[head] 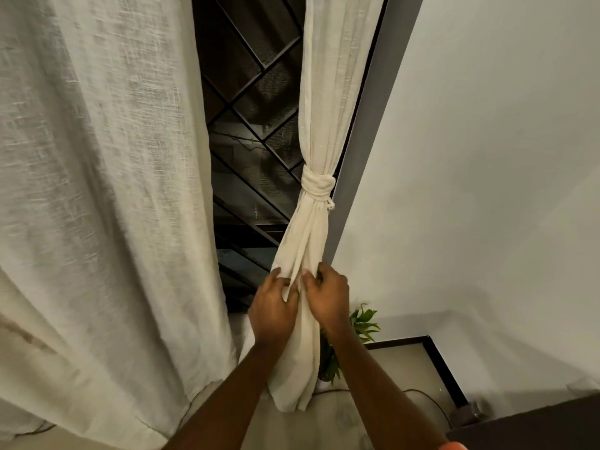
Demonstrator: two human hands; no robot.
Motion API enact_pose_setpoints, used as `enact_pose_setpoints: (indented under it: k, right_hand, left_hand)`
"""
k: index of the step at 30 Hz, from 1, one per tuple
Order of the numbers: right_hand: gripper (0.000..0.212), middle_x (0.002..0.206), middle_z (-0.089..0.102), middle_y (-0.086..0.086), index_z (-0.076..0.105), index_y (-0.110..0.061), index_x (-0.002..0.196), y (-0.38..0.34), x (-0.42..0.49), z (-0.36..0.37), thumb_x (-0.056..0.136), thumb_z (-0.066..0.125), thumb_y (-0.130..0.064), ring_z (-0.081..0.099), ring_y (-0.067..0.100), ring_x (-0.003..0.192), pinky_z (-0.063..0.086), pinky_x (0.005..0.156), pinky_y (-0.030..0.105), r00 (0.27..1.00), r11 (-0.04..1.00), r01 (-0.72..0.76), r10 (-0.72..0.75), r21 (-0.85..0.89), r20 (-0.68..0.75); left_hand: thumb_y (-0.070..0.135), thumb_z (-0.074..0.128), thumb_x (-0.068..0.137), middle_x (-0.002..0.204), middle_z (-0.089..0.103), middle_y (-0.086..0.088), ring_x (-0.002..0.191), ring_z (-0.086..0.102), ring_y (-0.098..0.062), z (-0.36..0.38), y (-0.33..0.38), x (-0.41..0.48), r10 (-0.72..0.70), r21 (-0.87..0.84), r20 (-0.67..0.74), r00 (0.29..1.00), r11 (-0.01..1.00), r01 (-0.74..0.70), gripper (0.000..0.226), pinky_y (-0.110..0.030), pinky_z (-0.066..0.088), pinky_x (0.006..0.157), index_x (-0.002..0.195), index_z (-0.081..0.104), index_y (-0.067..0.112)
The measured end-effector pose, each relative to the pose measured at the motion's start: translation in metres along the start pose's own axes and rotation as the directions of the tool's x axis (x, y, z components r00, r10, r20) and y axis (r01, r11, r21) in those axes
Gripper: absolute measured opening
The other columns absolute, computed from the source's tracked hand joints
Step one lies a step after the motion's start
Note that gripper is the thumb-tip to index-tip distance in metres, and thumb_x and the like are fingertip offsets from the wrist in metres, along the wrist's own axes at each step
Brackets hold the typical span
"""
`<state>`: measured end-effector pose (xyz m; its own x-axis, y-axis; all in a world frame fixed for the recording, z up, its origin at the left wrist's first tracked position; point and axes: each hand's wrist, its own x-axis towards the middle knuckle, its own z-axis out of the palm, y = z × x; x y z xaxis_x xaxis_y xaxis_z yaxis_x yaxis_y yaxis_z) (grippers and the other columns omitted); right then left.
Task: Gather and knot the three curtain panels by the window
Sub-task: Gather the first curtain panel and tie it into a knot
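Both hands, left hand (272, 311) and right hand (328, 298), pinch the folds of the knotted curtain panel (311, 241) just below its knot (317, 186), beside the window frame (367, 125).

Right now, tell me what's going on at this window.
A person's left hand and right hand both grip the knotted curtain panel below its knot, at the right edge of the window. The wide curtain panel on the left hangs loose, not yet knotted.

A dark window (246, 190) with a diagonal grille (262, 67) adjoins a pale wall (487, 157), a leafy plant (365, 323) below.
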<state>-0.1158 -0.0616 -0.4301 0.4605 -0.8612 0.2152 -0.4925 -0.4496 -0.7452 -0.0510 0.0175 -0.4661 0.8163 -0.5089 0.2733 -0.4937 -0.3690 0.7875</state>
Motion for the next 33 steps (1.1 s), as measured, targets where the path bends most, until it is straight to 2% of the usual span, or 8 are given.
enact_pose_setpoints:
  k: [4,6,10,14,16,22,26,33]
  right_hand:
    - [0.045,0.105,0.069,-0.003,0.061,-0.017,0.117,-0.003,-0.011,0.008,0.091,0.053,-0.052,0.066,0.014,0.092,0.056,0.084,0.029,0.994,0.997,0.009,-0.018,0.079,0.110]
    - [0.042,0.107,0.068,-0.004,0.060,-0.017,0.119,0.000,-0.009,0.006,0.091,0.056,-0.047,0.065,0.013,0.093,0.055,0.084,0.027,0.994,0.997,0.007,-0.015,0.075,0.105]
    - [0.028,0.103,0.071,0.005,0.063,-0.011,0.113,0.006,-0.003,0.004,0.096,0.054,-0.032,0.067,0.021,0.092,0.056,0.084,0.036,0.996,0.999,-0.007,0.003,0.047,0.092]
    - [0.031,0.110,0.070,0.004,0.062,-0.012,0.119,0.007,-0.005,0.005,0.095,0.056,-0.031,0.066,0.020,0.098,0.054,0.089,0.037,0.988,0.993,0.007,-0.025,0.115,0.154]
    - [0.030,0.107,0.070,0.005,0.063,-0.012,0.116,0.011,-0.004,0.003,0.094,0.056,-0.031,0.067,0.020,0.095,0.055,0.086,0.037,0.988,0.992,0.016,-0.036,0.125,0.153]
    - [0.021,0.077,0.068,0.009,0.065,-0.007,0.096,0.021,0.003,-0.018,0.094,0.055,-0.025,0.063,0.027,0.068,0.046,0.060,0.031,0.969,0.995,-0.080,0.065,-0.056,-0.238]
    - [0.021,0.070,0.061,0.001,0.063,-0.008,0.089,0.018,-0.010,-0.007,0.094,0.057,-0.027,0.057,0.017,0.062,0.042,0.058,0.027,0.984,0.999,0.020,-0.026,-0.034,-0.176]
    - [0.036,0.104,0.069,-0.001,0.061,-0.015,0.112,0.011,-0.028,0.013,0.092,0.050,-0.042,0.066,0.014,0.091,0.058,0.080,0.033,0.978,0.986,0.168,-0.165,0.014,-0.124]
  left_hand:
    - [0.024,0.060,0.092,0.139,0.051,-0.004,0.124,0.051,-0.025,0.010,-0.001,-0.008,0.141,-0.007,0.072,0.987,0.990,-0.141,0.035,-0.038,0.047,0.097,0.126,0.060,0.014]
    - [0.019,0.064,0.088,0.141,0.047,-0.005,0.125,0.048,-0.026,0.011,-0.005,-0.007,0.167,-0.011,0.084,0.982,0.986,-0.167,0.034,-0.039,0.048,0.098,0.122,0.062,0.015]
    - [0.013,0.067,0.078,0.136,0.045,-0.001,0.120,0.049,-0.023,0.004,-0.008,-0.005,0.016,-0.031,0.019,1.000,0.999,-0.015,0.040,-0.030,0.046,0.088,0.115,0.051,0.017]
    - [0.037,0.064,0.086,0.113,0.060,0.001,0.097,0.063,-0.020,0.002,-0.011,0.005,-0.120,-0.078,0.033,0.992,0.989,0.122,0.045,-0.036,0.054,0.077,0.120,0.038,0.022]
    - [0.032,0.059,0.089,0.103,0.065,-0.001,0.089,0.066,-0.024,0.001,-0.020,0.012,-0.107,-0.013,0.042,0.993,0.994,0.107,0.034,-0.040,0.056,0.074,0.117,0.042,0.021]
    - [0.018,0.060,0.087,0.089,0.066,-0.005,0.080,0.064,-0.027,-0.020,-0.044,0.030,-0.107,0.037,-0.138,0.985,0.993,0.113,0.018,-0.038,0.053,0.066,0.104,0.056,0.017]
    - [0.019,0.058,0.089,0.102,0.064,0.003,0.089,0.064,-0.020,-0.018,-0.033,0.013,-0.012,-0.093,-0.050,0.999,0.996,0.008,0.026,-0.037,0.055,0.074,0.113,0.047,0.023]
    - [0.041,0.064,0.086,0.140,0.046,0.002,0.121,0.048,-0.008,0.015,-0.017,-0.018,0.115,-0.251,0.212,0.971,0.966,-0.059,0.079,-0.029,0.047,0.097,0.147,0.017,0.023]
